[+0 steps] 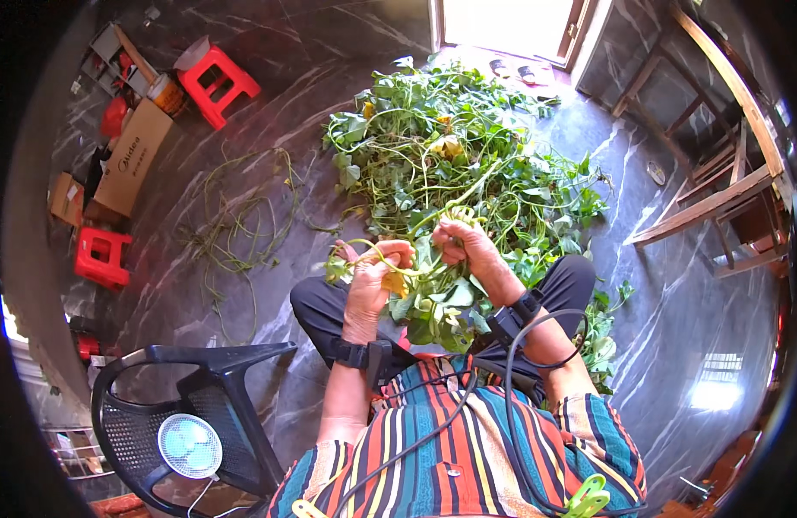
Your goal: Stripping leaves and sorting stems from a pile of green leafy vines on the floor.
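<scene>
My left hand [374,275] is closed around a green leafy vine stem, which loops over the fingers; a yellowed leaf hangs beside it. Just right of it, my right hand [462,245] pinches part of the vine, with short green stalks showing above its fingers. Leaves on stems [447,311] hang between the two hands over my lap. Beyond the hands lies a large heap of green leafy vines [450,142] on the marble-patterned floor. To the left, a loose tangle of bare vine stems [243,226] lies on the floor.
A black plastic chair [223,382] holding a small white fan [190,445] stands at lower left. Red stools [220,81] and a cardboard box [134,155] are at upper left. Wooden furniture frames [709,204] stand at right. A dark cable [512,388] crosses my right arm.
</scene>
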A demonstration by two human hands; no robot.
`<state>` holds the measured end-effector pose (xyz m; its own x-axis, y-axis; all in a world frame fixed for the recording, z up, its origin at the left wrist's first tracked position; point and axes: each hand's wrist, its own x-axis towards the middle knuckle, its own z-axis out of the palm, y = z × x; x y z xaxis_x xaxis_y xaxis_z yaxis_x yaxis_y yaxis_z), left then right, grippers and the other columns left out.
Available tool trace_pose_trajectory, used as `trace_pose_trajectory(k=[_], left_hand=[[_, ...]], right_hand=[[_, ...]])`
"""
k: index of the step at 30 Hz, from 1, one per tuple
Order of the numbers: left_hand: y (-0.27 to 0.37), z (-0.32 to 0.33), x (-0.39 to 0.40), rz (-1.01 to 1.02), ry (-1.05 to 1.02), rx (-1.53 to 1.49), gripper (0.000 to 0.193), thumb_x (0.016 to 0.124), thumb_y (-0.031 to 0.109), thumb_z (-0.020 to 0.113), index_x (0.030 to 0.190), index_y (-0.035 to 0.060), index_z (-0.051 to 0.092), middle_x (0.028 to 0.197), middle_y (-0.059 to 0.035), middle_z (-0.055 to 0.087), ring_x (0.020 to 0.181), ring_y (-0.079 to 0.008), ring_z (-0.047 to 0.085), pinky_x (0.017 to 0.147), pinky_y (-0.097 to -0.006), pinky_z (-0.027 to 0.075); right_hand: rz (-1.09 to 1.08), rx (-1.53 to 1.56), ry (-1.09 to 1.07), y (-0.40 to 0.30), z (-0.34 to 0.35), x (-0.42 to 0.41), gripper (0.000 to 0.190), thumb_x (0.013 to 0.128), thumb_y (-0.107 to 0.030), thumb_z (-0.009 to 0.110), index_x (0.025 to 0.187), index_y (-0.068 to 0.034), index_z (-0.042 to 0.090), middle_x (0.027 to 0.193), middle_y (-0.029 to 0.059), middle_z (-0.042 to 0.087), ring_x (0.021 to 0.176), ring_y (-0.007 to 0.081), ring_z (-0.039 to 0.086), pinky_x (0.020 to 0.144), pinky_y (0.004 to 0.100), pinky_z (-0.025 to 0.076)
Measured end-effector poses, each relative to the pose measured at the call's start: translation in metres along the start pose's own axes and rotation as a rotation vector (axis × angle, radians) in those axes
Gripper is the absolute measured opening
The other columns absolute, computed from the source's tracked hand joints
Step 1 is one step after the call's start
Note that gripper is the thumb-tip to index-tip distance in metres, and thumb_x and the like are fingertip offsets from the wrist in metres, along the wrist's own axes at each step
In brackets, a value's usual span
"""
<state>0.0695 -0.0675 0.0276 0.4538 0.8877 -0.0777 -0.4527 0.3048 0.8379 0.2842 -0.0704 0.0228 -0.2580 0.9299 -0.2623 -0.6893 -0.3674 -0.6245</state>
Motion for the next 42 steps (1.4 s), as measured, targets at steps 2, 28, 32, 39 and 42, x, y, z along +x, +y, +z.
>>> trace_pose_trajectory(k=[2,28,32,39,42], left_hand=[[-0.006,-0.006,0.001,0.001,0.026,0.275,0.021,0.090,0.004,0.055,0.108,-0.0005,0.064,0.101,-0.0048,0.067,0.089,-0.0105,0.061,0.081,-0.0252,0.049],[-0.032,0.012,0.007,-0.075,0.170,0.335,0.015,0.093,0.016,0.062,0.091,0.0022,0.059,0.065,-0.0002,0.057,0.054,-0.0074,0.052,0.051,-0.0221,0.044],[-0.038,0.010,0.003,-0.088,0.279,0.170,0.012,0.093,0.013,0.062,0.089,0.0033,0.055,0.065,0.0013,0.052,0.054,-0.0071,0.051,0.048,-0.0222,0.044],[-0.033,-0.030,0.005,-0.008,0.357,0.174,0.010,0.092,0.014,0.064,0.097,0.0053,0.064,0.081,-0.0001,0.064,0.066,-0.0069,0.056,0.060,-0.0203,0.046],[-0.033,-0.025,0.024,-0.018,0.373,0.235,0.018,0.091,0.017,0.066,0.105,0.0050,0.067,0.085,0.0007,0.066,0.068,-0.0045,0.056,0.060,-0.0178,0.045]], right_hand=[[0.011,-0.003,-0.094,-0.008,0.000,-0.002,0.020,0.092,-0.025,0.061,0.081,-0.009,0.056,0.061,-0.0063,0.044,0.040,0.0039,0.030,0.041,0.0225,0.024],[-0.451,-1.172,0.176,-0.020,-0.047,-0.005,0.016,0.086,-0.015,0.071,0.093,-0.005,0.062,0.069,-0.0007,0.058,0.063,0.0096,0.055,0.058,0.0275,0.047],[-0.650,-1.160,0.349,-0.029,-0.107,0.010,0.013,0.085,-0.017,0.070,0.091,-0.006,0.068,0.072,0.0009,0.065,0.063,0.0122,0.058,0.059,0.0274,0.049],[-0.598,-0.359,0.421,-0.074,-0.104,-0.026,0.012,0.091,-0.019,0.066,0.093,-0.008,0.064,0.078,-0.0022,0.063,0.060,0.0067,0.056,0.054,0.0210,0.046],[-0.419,-0.473,0.365,-0.066,-0.077,-0.039,0.011,0.089,-0.015,0.068,0.097,-0.007,0.063,0.078,-0.0018,0.063,0.058,0.0055,0.054,0.049,0.0208,0.045]])
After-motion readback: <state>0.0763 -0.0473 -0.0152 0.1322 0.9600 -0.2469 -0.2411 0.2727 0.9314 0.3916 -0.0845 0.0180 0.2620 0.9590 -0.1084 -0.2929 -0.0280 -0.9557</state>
